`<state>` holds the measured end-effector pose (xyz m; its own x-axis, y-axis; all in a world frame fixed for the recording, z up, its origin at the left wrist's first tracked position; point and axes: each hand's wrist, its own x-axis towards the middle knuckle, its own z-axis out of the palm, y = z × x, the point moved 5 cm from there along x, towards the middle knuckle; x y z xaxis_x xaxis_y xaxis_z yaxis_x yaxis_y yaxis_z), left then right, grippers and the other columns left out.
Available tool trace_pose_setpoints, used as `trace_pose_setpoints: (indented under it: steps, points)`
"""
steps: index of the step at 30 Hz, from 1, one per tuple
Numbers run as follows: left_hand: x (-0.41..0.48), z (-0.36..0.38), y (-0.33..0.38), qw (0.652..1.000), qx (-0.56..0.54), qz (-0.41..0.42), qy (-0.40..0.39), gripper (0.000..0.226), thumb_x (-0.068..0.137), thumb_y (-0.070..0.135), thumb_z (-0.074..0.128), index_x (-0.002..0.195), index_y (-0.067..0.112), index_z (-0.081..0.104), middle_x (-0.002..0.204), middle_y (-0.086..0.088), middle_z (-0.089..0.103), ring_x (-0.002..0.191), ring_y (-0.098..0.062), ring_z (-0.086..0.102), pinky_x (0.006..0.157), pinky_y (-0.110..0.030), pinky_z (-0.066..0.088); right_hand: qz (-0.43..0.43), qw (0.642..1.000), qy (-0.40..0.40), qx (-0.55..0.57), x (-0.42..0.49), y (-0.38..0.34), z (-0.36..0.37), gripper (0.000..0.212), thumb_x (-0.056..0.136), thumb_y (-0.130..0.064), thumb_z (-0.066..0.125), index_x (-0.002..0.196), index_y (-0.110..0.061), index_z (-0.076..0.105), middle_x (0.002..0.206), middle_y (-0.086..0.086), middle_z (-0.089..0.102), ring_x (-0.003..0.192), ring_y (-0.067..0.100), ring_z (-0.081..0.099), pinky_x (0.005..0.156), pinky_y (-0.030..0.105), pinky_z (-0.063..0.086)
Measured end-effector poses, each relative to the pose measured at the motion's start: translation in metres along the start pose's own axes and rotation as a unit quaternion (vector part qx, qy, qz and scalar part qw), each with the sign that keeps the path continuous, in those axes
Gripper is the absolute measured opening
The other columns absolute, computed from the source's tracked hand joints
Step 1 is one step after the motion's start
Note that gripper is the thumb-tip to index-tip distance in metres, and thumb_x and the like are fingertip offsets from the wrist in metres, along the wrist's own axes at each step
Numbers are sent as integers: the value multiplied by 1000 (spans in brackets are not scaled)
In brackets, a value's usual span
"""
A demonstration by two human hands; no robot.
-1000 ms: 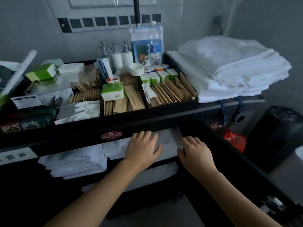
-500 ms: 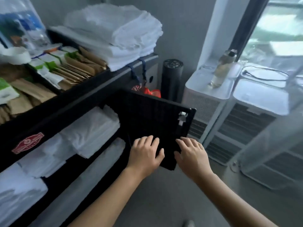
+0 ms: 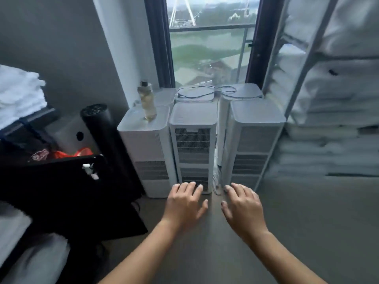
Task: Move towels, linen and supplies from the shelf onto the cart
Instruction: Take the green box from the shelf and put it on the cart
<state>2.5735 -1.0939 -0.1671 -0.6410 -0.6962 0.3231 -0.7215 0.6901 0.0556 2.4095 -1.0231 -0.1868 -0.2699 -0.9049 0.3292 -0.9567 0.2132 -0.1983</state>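
A tall metal shelf [image 3: 307, 66] fills the right side and runs from near to far toward the window [image 3: 209, 48]. It is packed with folded white linen [image 3: 338, 95]. The pieces lie flat in stacks on several levels, long sides horizontal, folded edges facing left into the room.

The black cart [image 3: 24, 144] stands at the left. Its door [image 3: 61, 191] hangs open, swung out to the right, with a white latch at the upper far corner. Pale folded cloth shows blurred inside at the near left edge. A stack of white towels [image 3: 18, 95] lies flat on the cart's top at the far left, layered edges facing right. A red bag [image 3: 82, 152] hangs just beyond the door.

White air purifiers [image 3: 192, 144] stand upright in a cluster under the window, between cart and shelf. A black cylinder [image 3: 100, 128] stands upright between them and the cart.

The left hand [image 3: 184, 203] and right hand [image 3: 244, 206] reach forward palm down over the grey floor [image 3: 307, 222], near the middle purifier's base. They are apart from each other, fingers spread wide and nearly straight, holding nothing. Neither touches cart, shelf or linen.

A clear bottle [image 3: 147, 102] stands upright on the left purifier. A dark cable [image 3: 205, 92] loops across the far ones.
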Motion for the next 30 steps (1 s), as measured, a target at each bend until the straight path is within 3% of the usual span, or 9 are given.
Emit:
trace_pose_setpoints:
  steps: [6, 13, 20, 25, 30]
  points:
    - [87, 34, 136, 991, -69, 115, -9, 42, 83, 44, 58, 112, 16, 69, 113, -4, 69, 99, -25, 65, 86, -38, 52, 119, 992, 25, -22, -19, 152, -34, 53, 79, -43, 48, 117, -13, 69, 119, 8, 67, 109, 29, 63, 95, 45, 50]
    - [196, 85, 293, 939, -112, 325, -19, 51, 77, 47, 60, 116, 14, 67, 119, -6, 66, 106, -29, 63, 93, -42, 49, 295, 949, 52, -97, -50, 314, -75, 55, 83, -45, 42, 121, -13, 67, 121, 7, 67, 111, 27, 61, 96, 42, 49]
    - [279, 120, 441, 852, -191, 487, -2, 48, 89, 49, 52, 121, 16, 66, 125, -8, 65, 112, -29, 62, 98, -44, 47, 461, 867, 70, -175, -74, 416, -126, 50, 83, -41, 64, 126, -16, 62, 125, 6, 64, 114, 27, 59, 92, 39, 50]
    - [301, 134, 546, 781, -239, 576, 13, 43, 89, 46, 54, 115, 14, 67, 117, -9, 67, 103, -31, 64, 91, -42, 49, 551, 803, 85, -210, -109, 472, -160, 49, 81, -41, 60, 123, -16, 62, 122, 6, 64, 108, 29, 60, 90, 42, 49]
    - [310, 160, 659, 741, -257, 621, -4, 43, 90, 46, 53, 117, 15, 68, 117, -9, 68, 103, -31, 64, 89, -43, 51, 608, 755, 92, -226, -152, 548, -173, 49, 81, -41, 52, 119, -14, 63, 114, 8, 64, 101, 32, 60, 88, 44, 49]
